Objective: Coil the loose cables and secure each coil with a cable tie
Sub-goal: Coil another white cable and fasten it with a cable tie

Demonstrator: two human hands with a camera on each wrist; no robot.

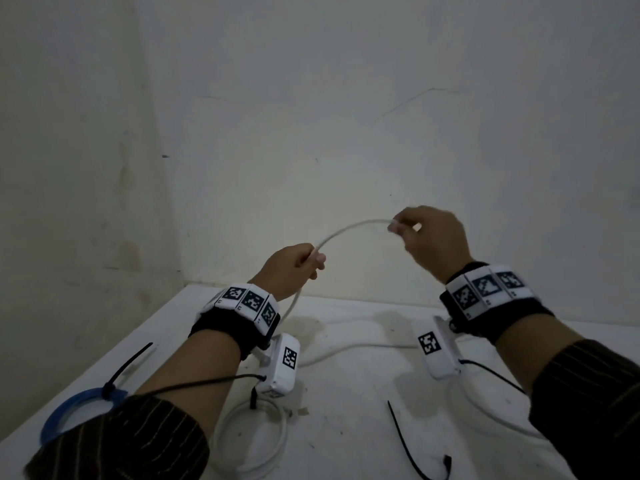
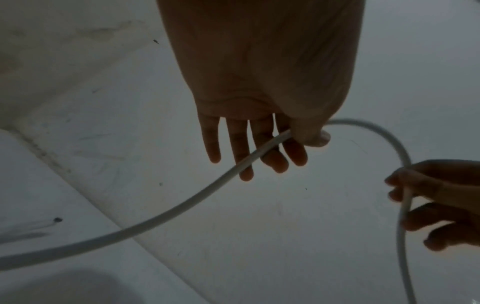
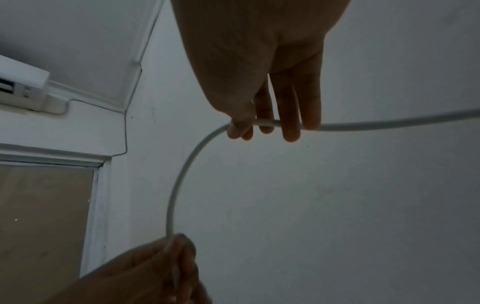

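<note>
A loose white cable (image 1: 349, 227) arcs in the air between both hands above the white table (image 1: 346, 427). My left hand (image 1: 298, 268) pinches it between thumb and fingers (image 2: 298, 142); from there it drops to the table. My right hand (image 1: 408, 228) pinches the cable higher up, thumb against fingers (image 3: 241, 125), and the cable (image 3: 389, 123) runs on to the right. A white coil (image 1: 252, 441) bound with a black tie and a blue coil (image 1: 65, 414) with a black tie (image 1: 128, 367) lie at the front left. A loose black cable tie (image 1: 405, 445) lies at the front.
The table sits in a room corner, with bare walls (image 1: 346, 98) close behind and to the left. More white cable (image 1: 485, 414) loops on the table under my right forearm. An air conditioner (image 3: 20, 86) and a door frame show in the right wrist view.
</note>
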